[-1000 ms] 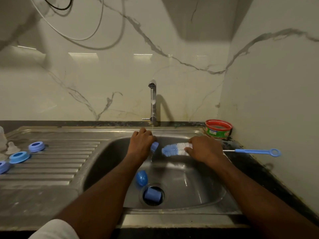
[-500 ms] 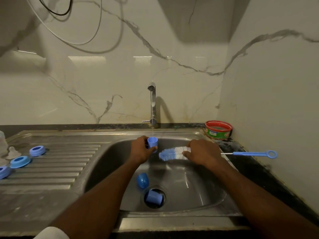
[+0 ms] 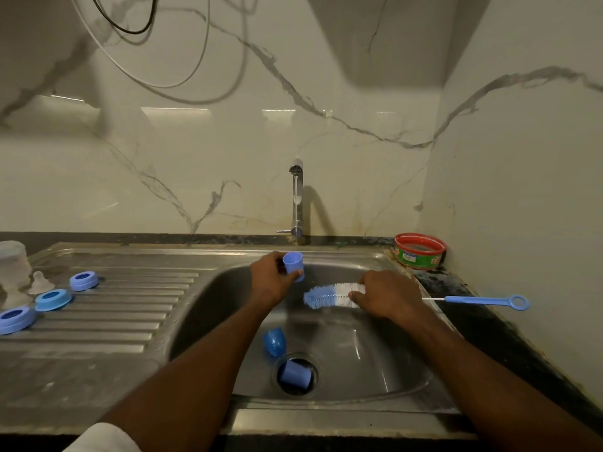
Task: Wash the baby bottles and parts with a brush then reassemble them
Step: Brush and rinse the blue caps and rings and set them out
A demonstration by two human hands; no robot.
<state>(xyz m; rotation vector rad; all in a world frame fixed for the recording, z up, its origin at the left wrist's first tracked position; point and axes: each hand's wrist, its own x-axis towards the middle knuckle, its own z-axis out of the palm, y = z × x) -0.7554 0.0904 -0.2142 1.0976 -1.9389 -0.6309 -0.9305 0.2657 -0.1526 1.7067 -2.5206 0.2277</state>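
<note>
Nearest us, a white sleeve at the bottom left edge, both forearms reaching out over the sink. In the drain a blue cap lies on its side. Just left and beyond it a darker blue dome sits on the basin floor, close to the drain but apart from the cap.

Left, on the ribbed drainboard, we see three blue rings in a diagonal row, near-left to far-right. Beyond them a clear teat and a cloudy bottle at the far left edge.

Mid-basin: right hand curled round the brush right at the bristle base, bristles pointing left, mostly white with a blue tip. The blue handle sticks out right over the dark counter, ring at the end.

Left hand grips a small blue cup, thumb and fingers wrapped on its side, open mouth up, tilted slightly. Cup sits just left and beyond the brush tip, not touching it.

Farther, the tap stands above the cup, thin stream running. Far right corner: a red-rimmed green tub against the marble wall.
</note>
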